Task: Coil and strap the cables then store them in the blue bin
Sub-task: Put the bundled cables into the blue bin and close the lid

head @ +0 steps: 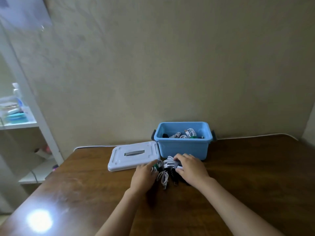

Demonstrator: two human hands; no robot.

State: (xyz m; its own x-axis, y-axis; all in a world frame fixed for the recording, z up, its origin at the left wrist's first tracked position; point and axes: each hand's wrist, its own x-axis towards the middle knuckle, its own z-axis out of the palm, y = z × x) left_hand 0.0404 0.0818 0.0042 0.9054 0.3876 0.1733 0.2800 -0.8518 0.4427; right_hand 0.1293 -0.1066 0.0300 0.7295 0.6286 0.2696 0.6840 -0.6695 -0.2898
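Storing step: the right hand (190, 167) grips a strapped white coil (170, 163) in front of the blue bin (183, 149) at the table's (255, 167) far edge; the left hand (144, 174) rests slack on remaining coils (162, 178). Next, presumably a lift over the rim

Brown wooden table (247, 167) carries blue bin (183, 149), white lid (133, 155), coiled cables (166, 171).
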